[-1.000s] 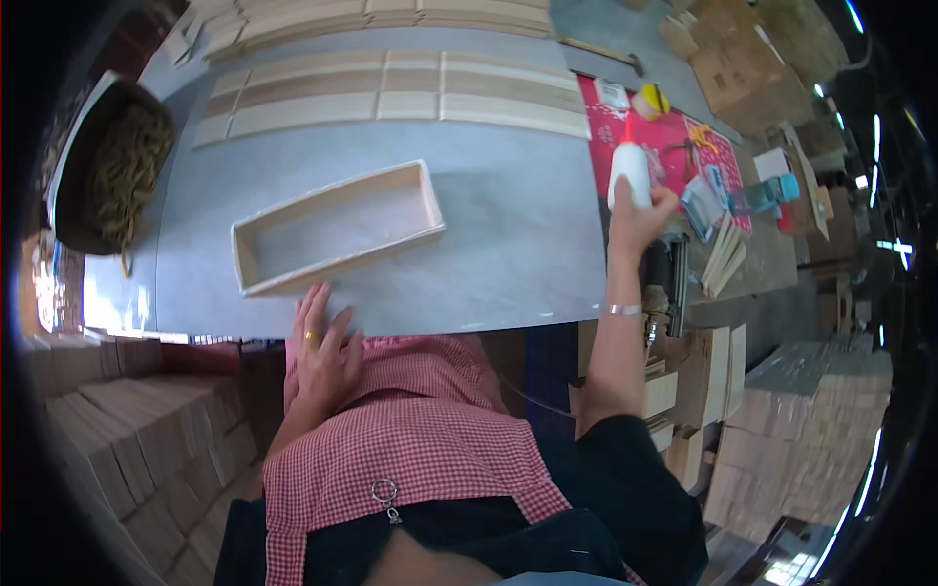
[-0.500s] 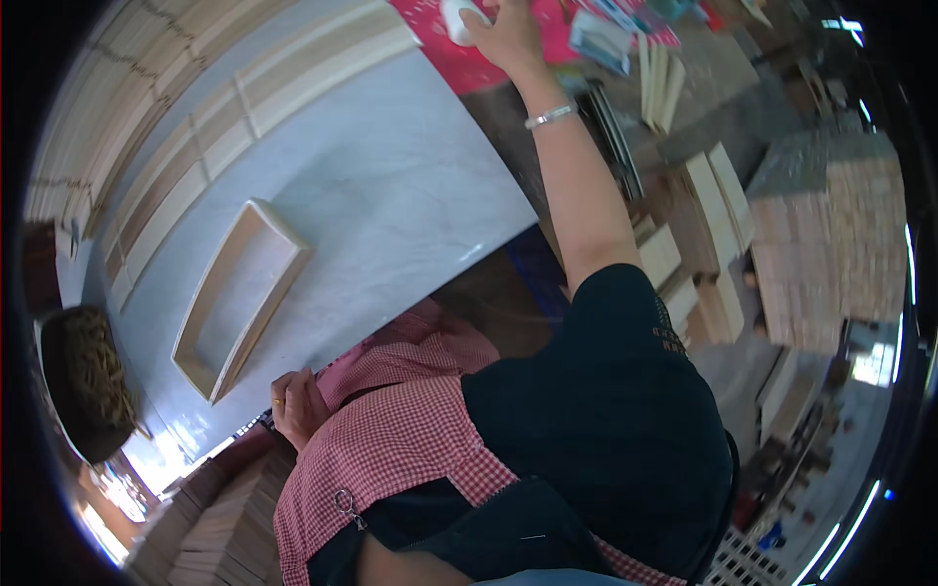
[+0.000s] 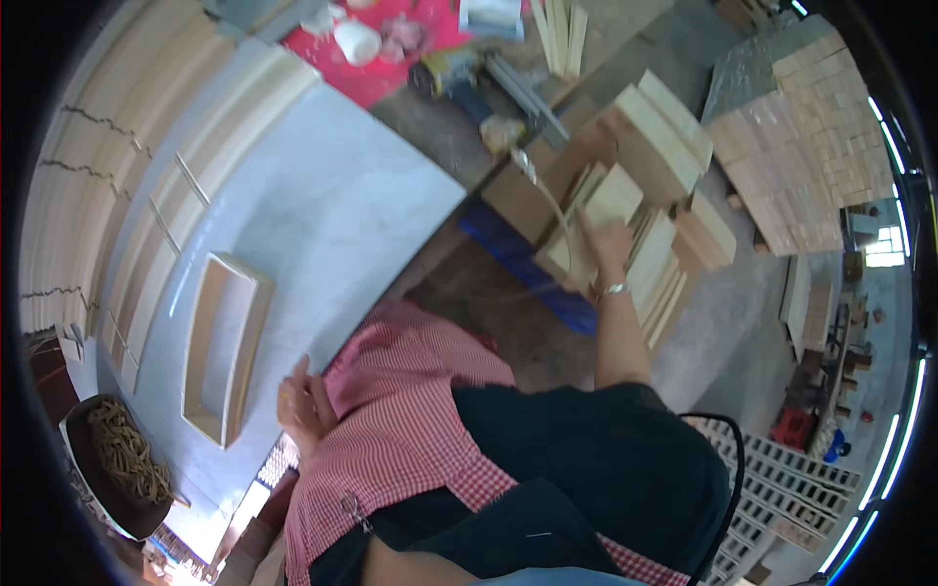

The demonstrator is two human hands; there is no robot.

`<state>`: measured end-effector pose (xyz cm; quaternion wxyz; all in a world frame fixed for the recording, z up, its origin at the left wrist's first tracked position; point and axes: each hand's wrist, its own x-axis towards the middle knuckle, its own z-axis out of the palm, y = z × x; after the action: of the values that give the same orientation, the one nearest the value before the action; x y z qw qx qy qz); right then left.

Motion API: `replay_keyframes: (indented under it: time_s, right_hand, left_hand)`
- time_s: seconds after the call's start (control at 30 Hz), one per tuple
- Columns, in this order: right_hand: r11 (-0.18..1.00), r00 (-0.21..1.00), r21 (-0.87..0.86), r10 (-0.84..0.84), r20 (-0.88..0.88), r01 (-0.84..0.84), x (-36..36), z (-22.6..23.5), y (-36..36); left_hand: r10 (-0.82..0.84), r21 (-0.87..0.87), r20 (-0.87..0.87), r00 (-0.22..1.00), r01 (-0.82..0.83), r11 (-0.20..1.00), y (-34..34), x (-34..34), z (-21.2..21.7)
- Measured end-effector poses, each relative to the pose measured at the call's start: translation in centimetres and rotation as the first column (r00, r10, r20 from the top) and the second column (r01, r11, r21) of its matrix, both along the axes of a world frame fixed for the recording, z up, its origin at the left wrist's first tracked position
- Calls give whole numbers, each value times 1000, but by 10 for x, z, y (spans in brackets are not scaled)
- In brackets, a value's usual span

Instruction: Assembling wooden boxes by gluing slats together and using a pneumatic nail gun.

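Wooden boards beneath right hand

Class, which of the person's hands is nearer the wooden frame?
Left: the left hand is close beside the frame, not touching; the right hand is farther off, at the boards.

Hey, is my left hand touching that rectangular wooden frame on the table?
Apart. The head view shows it: a strip of grey tabletop lies between the fingers of your left hand and the wooden frame.
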<state>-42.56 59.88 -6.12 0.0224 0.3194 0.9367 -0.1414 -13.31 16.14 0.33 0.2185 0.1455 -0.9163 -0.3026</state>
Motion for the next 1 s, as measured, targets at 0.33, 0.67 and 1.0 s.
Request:
replay_keyframes:
  time_s: [0.33,0.67,1.0]
  right_hand:
    - [996,980,-46,-80,-181,73,8,-32,12]
    - [725,299,140,441,-846,-674,-6,144,-109]
    - [-750,-701,138,513,-496,-647,73,162,-334]
  left_hand:
    - [63,148,-66,996,-52,988,3,18,6]
    - [91,532,34,995,-95,841,-9,19,34]
    - [488,971,-232,841,177,158,-47,53,86]
